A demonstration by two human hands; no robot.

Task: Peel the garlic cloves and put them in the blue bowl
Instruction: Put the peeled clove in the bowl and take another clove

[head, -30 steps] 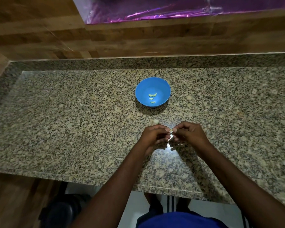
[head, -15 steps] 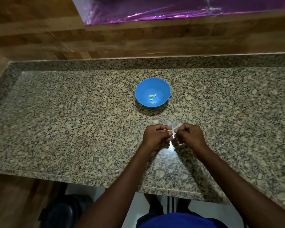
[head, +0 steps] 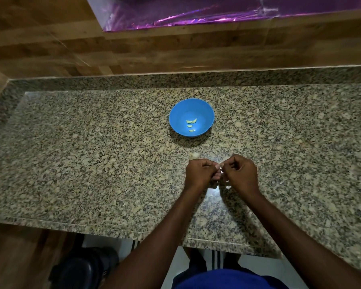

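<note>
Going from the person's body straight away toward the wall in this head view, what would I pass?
Counter edge → the two hands, left hand and right hand, pinching a garlic clove → scrap of garlic skin → blue bowl holding peeled cloves → wooden wall.

We have a single view, from a camera worn on the head, looking forward and steeply down with a wide angle that bends the edges. The granite counter (head: 92, 163) fills the middle band of the frame; its near edge runs across the lower part, its back edge meets the wooden wall (head: 50, 49) in the upper part. Both forearms enter from the bottom centre and bottom right, so we sit close above the counter. Floor and feet show along the bottom. No second view shares the scene.
</note>
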